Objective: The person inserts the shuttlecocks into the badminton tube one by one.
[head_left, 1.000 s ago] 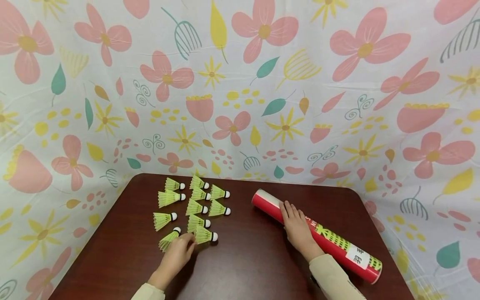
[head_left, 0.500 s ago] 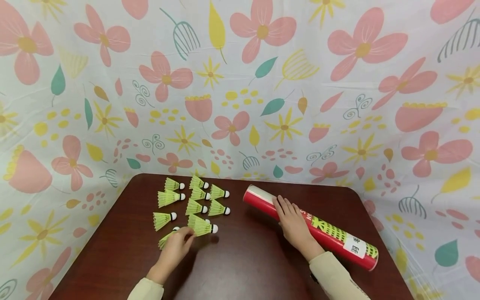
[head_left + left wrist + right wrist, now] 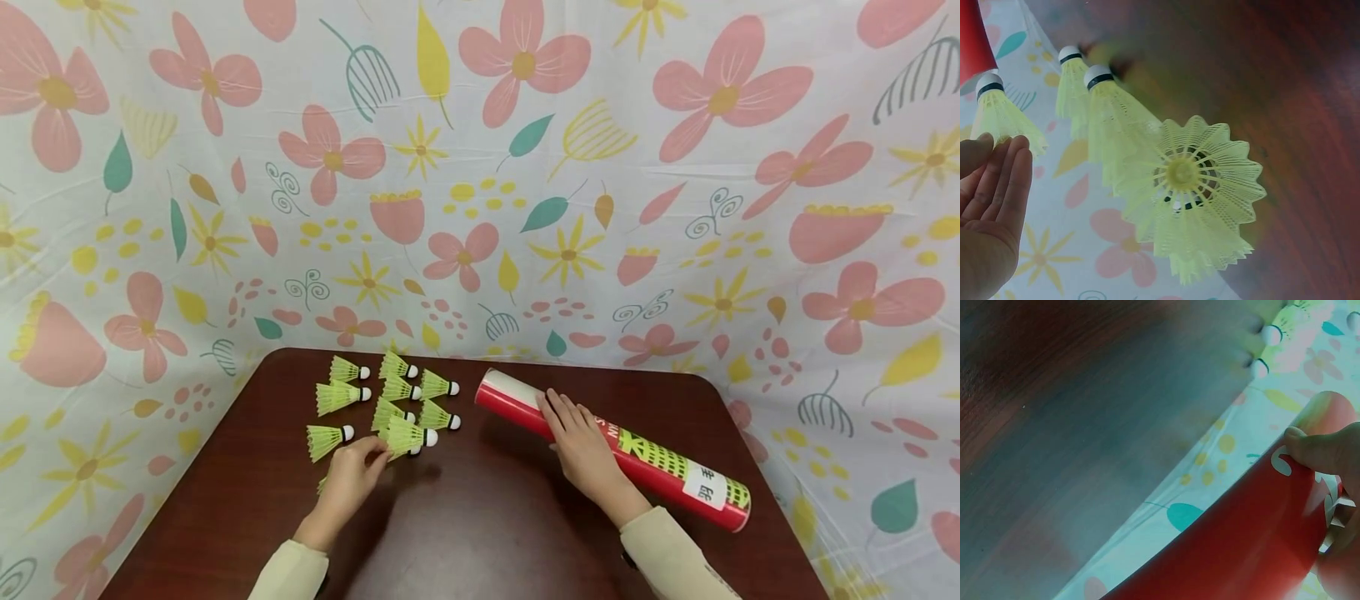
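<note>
Over on the left half of the table (image 3: 480,533), the left hand (image 3: 352,479) pinches one green shuttlecock (image 3: 408,437) by its skirt, cork tip pointing right toward the tube's open mouth. That red tube (image 3: 611,450) lies diagonally, far-left to near-right, with the right hand (image 3: 581,446) curled over it near the mouth. I count about ten shuttlecocks (one half hidden under the hand) and one tube.

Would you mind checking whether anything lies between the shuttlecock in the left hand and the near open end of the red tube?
Nothing visible does: bare table separates the shuttlecock held by the left hand from the red tube.
</note>
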`<state>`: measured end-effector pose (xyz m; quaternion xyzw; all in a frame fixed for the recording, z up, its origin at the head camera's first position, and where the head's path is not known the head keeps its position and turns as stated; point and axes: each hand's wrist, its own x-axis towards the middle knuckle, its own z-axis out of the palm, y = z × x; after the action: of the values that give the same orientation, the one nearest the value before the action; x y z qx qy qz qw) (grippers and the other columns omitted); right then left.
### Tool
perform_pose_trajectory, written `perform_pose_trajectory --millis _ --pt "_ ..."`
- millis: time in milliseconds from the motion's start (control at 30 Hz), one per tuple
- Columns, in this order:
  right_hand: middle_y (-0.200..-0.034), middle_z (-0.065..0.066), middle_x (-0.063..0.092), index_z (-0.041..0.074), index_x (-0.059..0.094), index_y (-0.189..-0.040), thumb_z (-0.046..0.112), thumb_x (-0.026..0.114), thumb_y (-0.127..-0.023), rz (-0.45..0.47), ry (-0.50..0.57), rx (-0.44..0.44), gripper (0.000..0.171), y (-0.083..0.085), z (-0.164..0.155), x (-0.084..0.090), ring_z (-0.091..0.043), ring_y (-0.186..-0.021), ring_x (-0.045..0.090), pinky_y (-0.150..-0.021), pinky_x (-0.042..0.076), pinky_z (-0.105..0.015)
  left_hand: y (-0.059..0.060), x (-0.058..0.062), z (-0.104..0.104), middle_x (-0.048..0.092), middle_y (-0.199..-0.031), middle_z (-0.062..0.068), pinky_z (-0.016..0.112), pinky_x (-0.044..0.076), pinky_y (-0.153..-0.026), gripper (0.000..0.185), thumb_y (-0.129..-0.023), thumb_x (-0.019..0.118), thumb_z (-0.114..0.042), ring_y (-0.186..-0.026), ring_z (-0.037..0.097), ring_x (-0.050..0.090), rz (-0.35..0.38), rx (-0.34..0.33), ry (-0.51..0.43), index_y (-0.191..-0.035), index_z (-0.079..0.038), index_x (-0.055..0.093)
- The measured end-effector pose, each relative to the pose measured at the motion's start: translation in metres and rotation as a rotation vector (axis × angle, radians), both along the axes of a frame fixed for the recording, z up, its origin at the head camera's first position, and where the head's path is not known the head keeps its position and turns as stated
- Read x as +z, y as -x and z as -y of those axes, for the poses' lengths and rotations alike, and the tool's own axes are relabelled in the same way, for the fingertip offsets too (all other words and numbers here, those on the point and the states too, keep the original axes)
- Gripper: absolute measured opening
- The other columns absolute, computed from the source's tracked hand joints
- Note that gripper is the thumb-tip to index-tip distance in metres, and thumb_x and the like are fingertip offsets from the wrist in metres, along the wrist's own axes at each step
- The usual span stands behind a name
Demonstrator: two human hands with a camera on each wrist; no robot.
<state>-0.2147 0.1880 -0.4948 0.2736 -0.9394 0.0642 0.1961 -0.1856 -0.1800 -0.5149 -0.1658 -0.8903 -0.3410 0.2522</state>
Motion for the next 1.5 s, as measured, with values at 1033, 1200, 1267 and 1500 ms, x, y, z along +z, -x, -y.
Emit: perform_pose_trajectory --millis 1033,1200,1267,1500 --pt "-0.149 -0.018 0.037 0.004 0.032 -0.148 0.016 0.081 -0.075 -0.043 0.02 0.072 0.089 -0.017 0.016 -0.004 -0.036 -0.131 0.042 -0.105 0.036 -0.052 0.037 0.024 -0.02 0.071 -0.082 0.006 0.026 0.052 -0.059 0.005 -0.086 0.071 -0.005 -0.072 0.015 0.066 0.16 -0.037 -0.204 -0.088 0.0 0.071" --pt "-0.149 -0.018 0.037 0.004 0.032 -0.148 0.016 0.08 -0.076 -0.063 0.009 0.08 0.088 -0.017 0.019 -0.004 -0.035 -0.131 0.042 -0.105 0.037 -0.051 0.041 0.029 -0.025 0.071 -0.084 0.004 0.027 0.052 -0.06 0.003 -0.086 0.072 -0.006 -0.073 0.014 0.066 0.194 -0.042 -0.224 -0.089 -0.006 0.073" --pt "-0.149 -0.018 0.038 0.004 0.033 -0.148 0.016 0.08 -0.076 -0.066 0.007 0.081 0.088 -0.017 0.02 -0.003 -0.034 -0.132 0.041 -0.105 0.037 -0.051 0.043 0.029 -0.027 0.072 -0.085 0.003 0.027 0.053 -0.063 0.004 -0.086 0.072 -0.007 -0.073 0.014 0.066 0.2 -0.05 -0.227 -0.089 -0.007 0.073" --pt "-0.15 -0.017 0.037 0.005 0.031 -0.15 0.016 0.08 -0.077 -0.047 0.004 0.085 0.088 -0.019 0.024 -0.002 -0.034 -0.134 0.039 -0.106 0.035 -0.051 0.053 0.027 -0.034 0.073 -0.084 0.002 0.029 0.055 -0.065 0.007 -0.083 0.074 -0.004 -0.073 0.013 0.067 0.142 -0.11 -0.202 -0.089 -0.007 0.074"
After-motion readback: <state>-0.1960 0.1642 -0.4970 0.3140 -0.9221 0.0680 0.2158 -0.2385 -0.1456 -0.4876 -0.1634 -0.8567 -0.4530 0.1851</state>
